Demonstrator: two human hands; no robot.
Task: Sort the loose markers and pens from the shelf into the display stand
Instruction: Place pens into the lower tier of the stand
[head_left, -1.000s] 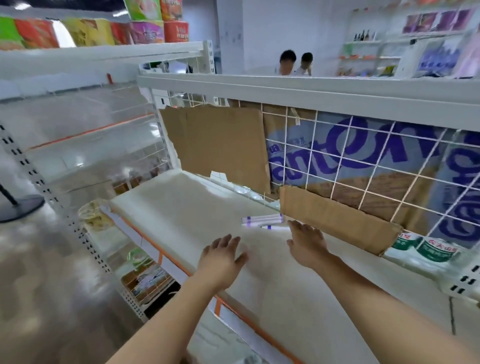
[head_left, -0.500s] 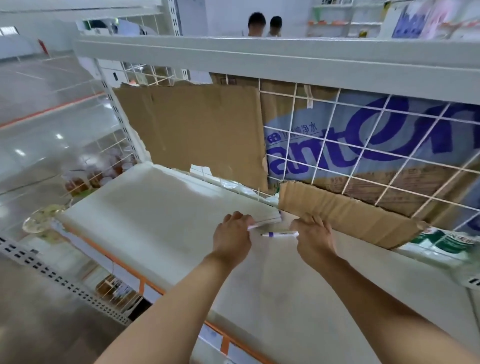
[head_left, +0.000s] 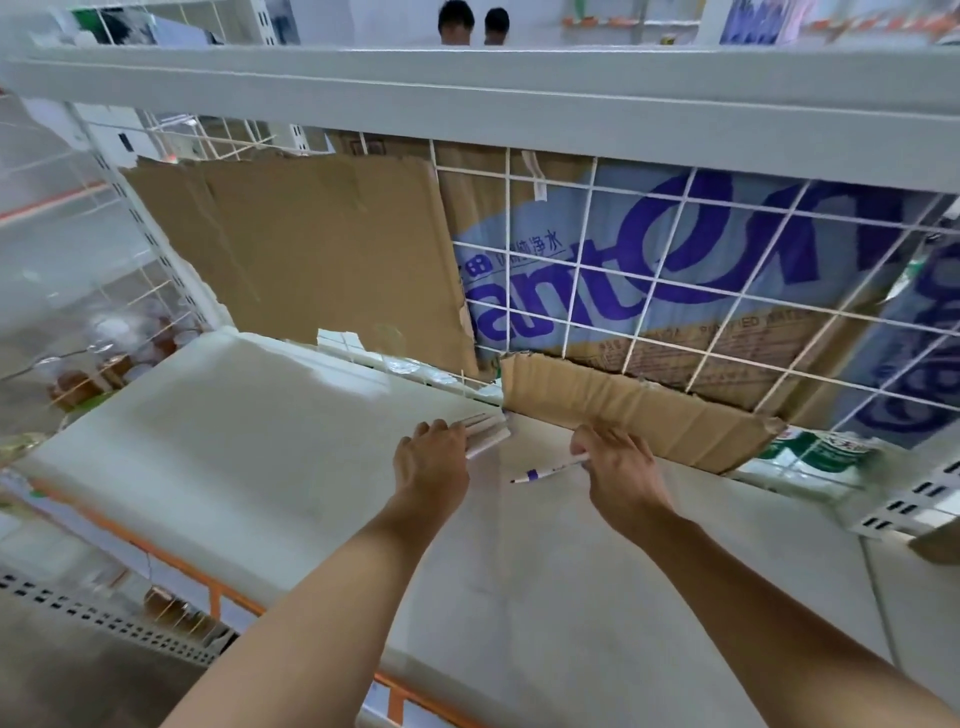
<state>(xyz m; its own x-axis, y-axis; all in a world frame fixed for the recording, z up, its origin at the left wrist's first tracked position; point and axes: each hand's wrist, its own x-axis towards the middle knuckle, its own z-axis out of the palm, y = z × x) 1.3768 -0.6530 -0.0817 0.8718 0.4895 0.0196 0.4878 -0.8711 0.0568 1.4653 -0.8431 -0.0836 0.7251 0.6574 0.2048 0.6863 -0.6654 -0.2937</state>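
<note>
The smooth, matte white metal shelf (head_left: 218, 447) lies under both hands, backed by a white wire grid (head_left: 613, 291) with torn brown corrugated cardboard (head_left: 311, 249) behind and a creased strip of the same cardboard (head_left: 639, 410) just beyond the right hand's knuckles. The left hand (head_left: 434, 467) curls its fingers round a bundle of slim white cylindrical markers (head_left: 485, 434), whose long axes run from its fingertips up and to the right, toward the strip's left end. The right hand (head_left: 621, 470) pinches one end of a thin white pen with a purple band (head_left: 545, 470); its dark tip points down and left into the gap between the two hands, its long axis tilted. Half a second ago that pen lay nearly level at the right fingertips; now it slopes, tip lowest, and the left hand has the markers more fully gathered.
</note>
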